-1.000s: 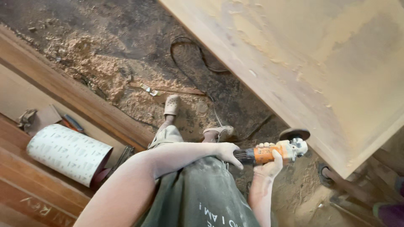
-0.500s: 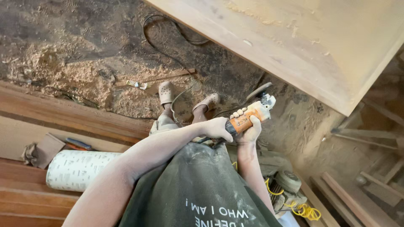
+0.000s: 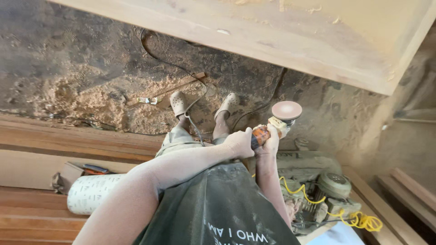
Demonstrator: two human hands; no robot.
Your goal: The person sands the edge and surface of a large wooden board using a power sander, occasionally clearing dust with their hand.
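Hands both clamped on grinder (image 3: 277,122), left hand (image 3: 239,143) at its tail, right hand (image 3: 270,144) on the body, disc up and off the dusty, part-sanded panel (image 3: 290,31) at twelve o'clock

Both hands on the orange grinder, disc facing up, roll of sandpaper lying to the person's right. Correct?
Not quite. The head view shows the sandpaper roll lying to the person's left, not right. The left hand and right hand do grip the orange grinder, disc up.

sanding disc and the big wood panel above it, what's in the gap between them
In the head view, only dusty floor lies between the sanding disc and wood panel.
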